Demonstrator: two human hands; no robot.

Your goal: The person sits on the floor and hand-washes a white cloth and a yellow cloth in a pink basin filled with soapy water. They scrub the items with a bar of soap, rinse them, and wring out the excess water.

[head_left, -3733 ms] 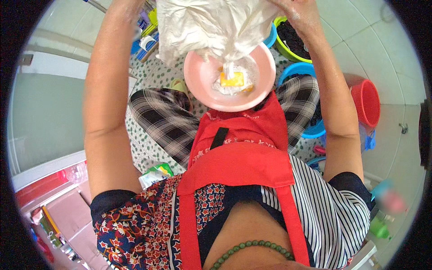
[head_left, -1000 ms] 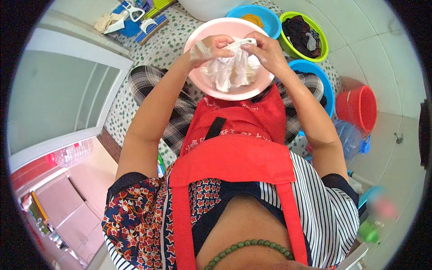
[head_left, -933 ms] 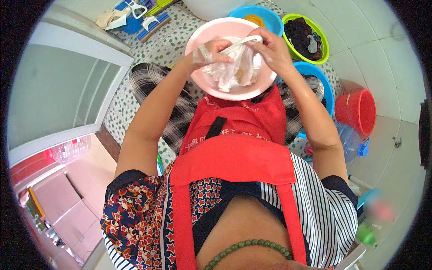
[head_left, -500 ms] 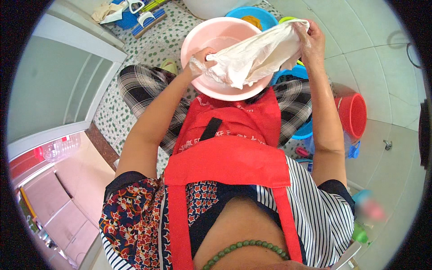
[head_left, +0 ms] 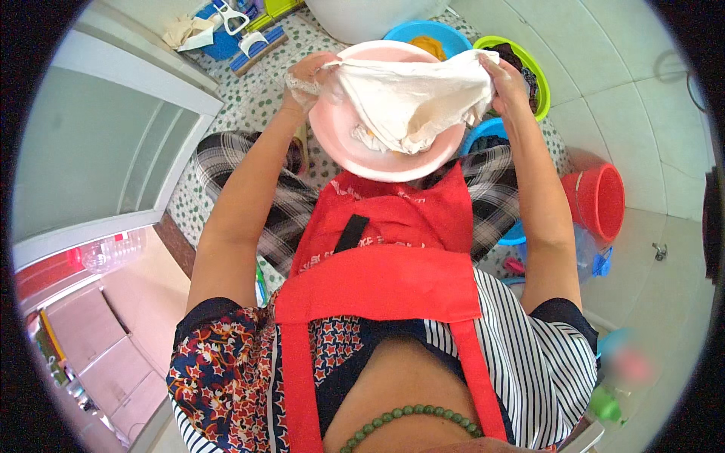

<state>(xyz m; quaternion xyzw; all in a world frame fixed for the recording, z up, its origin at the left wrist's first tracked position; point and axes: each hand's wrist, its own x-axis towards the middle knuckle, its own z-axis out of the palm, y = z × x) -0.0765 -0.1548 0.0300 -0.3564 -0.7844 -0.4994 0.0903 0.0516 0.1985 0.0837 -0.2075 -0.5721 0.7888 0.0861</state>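
Fingers of the left hand [head_left: 306, 75] and right hand [head_left: 504, 75] are closed on a damp white cloth [head_left: 411, 102], stretched over the pink basin's [head_left: 355, 155] middle; wringing seems underway, and a firm twist is called for.

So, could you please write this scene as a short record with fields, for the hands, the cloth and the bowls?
left hand: grips one end of the white wet cloth
right hand: grips the other end
cloth: stretched between both hands, sagging into the bowl below
under cloth: round pink plastic basin, in front of the red apron
behind: blue plastic bowl, green plastic bowl
right side: red plastic bucket on the tiled floor
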